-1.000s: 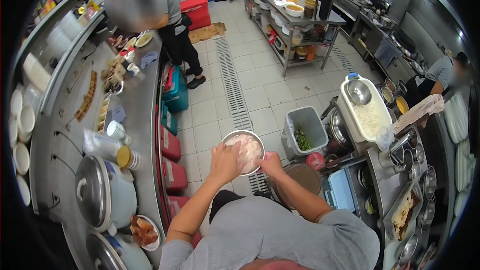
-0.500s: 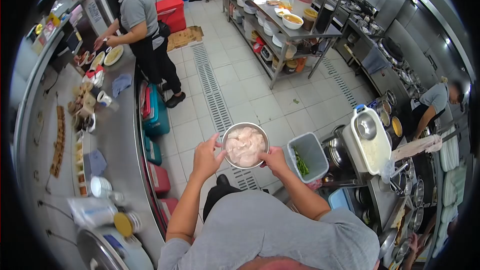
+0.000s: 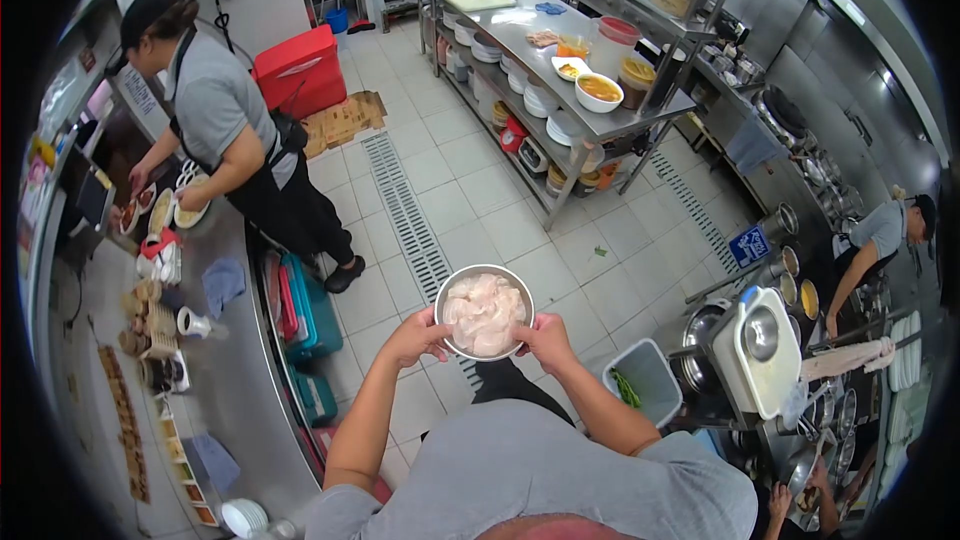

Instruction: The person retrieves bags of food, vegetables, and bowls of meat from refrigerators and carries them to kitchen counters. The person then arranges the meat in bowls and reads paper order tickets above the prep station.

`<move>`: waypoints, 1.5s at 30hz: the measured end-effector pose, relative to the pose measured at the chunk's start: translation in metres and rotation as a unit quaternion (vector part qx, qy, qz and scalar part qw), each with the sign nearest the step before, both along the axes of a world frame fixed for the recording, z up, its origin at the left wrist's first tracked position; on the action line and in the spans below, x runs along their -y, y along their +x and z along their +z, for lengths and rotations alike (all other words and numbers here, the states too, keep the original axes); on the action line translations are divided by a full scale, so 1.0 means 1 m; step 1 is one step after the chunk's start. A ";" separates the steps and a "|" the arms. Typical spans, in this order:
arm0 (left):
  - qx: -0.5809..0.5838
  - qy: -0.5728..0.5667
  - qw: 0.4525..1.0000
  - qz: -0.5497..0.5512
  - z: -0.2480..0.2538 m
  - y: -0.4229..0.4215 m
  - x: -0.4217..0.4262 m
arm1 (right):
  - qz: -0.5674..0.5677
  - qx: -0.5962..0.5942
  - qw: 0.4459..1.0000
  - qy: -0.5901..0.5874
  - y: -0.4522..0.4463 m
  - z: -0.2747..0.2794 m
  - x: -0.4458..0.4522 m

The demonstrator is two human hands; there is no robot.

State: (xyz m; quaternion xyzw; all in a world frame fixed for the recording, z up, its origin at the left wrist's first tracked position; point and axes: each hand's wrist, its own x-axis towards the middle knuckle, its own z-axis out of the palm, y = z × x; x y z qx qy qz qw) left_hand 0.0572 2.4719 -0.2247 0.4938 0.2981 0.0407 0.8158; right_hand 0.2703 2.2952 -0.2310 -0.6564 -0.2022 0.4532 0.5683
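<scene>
A round metal bowl (image 3: 441, 292) is held out in front of my body, over the floor. Pale pink pieces of raw meat (image 3: 487, 312) fill it; I cannot tell which kind. My left hand (image 3: 416, 338) grips the bowl's left rim, thumb on top and fingers mostly hidden beneath. On the opposite side, my right hand (image 3: 548, 341) is closed on the right rim, its thumb reaching over the edge.
A co-worker (image 3: 228, 105) stands at the left counter (image 3: 225, 340), handling plates. Another person (image 3: 875, 240) leans over the stove side at right. A grey bin (image 3: 655, 380) with greens stands right of me. A steel table (image 3: 600, 122) is ahead.
My left hand, partly open beside the bowl before, now grips its rim. My view has moved forward along the aisle. The left co-worker now reaches farther over the plates.
</scene>
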 end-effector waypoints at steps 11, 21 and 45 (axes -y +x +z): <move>0.044 -0.095 0.984 0.142 -0.017 0.113 -0.235 | 0.180 0.124 0.976 -0.013 0.155 0.005 -0.294; 0.071 -0.083 0.972 0.207 -0.060 0.191 -0.473 | 0.312 0.010 0.950 -0.024 0.251 -0.005 -0.535; 0.007 -0.032 0.998 0.059 -0.018 0.638 -1.030 | -0.118 0.564 0.768 -0.279 0.775 -0.034 -0.951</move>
